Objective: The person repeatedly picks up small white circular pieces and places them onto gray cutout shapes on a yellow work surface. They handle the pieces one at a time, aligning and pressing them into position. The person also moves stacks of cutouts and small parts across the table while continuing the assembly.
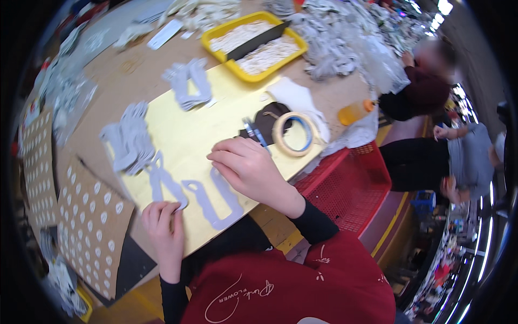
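Note:
My left hand [163, 224] is low on the yellow sheet [178, 129], thumb and fingers closed at the lower end of a narrow, V-shaped grey fabric piece [164, 181]. To its right lies a U-shaped grey fabric piece [218, 218], flat near the front edge. Over that piece's upper right end hovers my right hand [245, 164], fingertips pressed together; whatever they hold, if anything, is hidden. Just beyond it are blue pens [254, 131] on dark cloth and a roll of masking tape [294, 135]. Stacks of grey fabric pieces [129, 137] rest along the sheet's left side.
A yellow tray [251, 75] with a dark divider holds many small pale pieces. Dotted brown cards [89, 227] stand at left. An orange-capped bottle [355, 112] is near the right edge, above a red basket [348, 183]. Other people [423, 89] are at the right.

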### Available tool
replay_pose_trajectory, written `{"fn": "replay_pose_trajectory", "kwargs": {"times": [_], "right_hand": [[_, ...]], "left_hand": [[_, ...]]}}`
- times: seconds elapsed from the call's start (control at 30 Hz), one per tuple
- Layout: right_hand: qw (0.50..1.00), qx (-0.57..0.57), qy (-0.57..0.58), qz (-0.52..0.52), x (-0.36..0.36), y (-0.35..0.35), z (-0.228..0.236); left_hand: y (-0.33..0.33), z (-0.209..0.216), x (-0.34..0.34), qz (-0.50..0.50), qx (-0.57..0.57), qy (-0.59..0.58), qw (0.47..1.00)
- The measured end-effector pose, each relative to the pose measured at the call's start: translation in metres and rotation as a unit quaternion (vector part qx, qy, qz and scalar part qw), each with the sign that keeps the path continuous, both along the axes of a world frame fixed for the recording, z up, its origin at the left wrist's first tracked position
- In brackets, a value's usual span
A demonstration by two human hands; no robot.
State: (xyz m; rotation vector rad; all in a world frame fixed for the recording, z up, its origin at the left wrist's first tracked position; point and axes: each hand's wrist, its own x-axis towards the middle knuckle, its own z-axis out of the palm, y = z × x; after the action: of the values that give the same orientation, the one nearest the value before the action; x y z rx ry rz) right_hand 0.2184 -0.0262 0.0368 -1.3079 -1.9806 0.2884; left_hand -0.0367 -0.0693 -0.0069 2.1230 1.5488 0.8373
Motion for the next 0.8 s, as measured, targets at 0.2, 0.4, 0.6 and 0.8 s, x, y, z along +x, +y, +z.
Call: {"fn": "replay_pose_trajectory", "kwargs": {"times": [0.2, 0.4, 0.6, 0.8], "right_hand": [[0.990, 0.042, -0.043, -0.127, 0.053, 0.038, 0.022], [0.979, -0.038, -0.105, -0.173, 0.104, 0.074, 0.005], [0.955, -0.087, -0.203, -0.195, 0.107, 0.086, -0.021], [0.902, -0.198, 0.345, -0.170, 0.071, 0.062, 0.007]], "left_hand": [[0.000, 0.001, 0.000, -0.003, -0.023, -0.017, 1.000], [0.001, 0.000, -0.003, 0.002, -0.026, -0.029, 0.999], [0.003, 0.000, -0.003, -0.005, -0.012, -0.033, 0.999], [0.004, 0.003, -0.003, -0.006, -0.016, -0.033, 0.999]]}}
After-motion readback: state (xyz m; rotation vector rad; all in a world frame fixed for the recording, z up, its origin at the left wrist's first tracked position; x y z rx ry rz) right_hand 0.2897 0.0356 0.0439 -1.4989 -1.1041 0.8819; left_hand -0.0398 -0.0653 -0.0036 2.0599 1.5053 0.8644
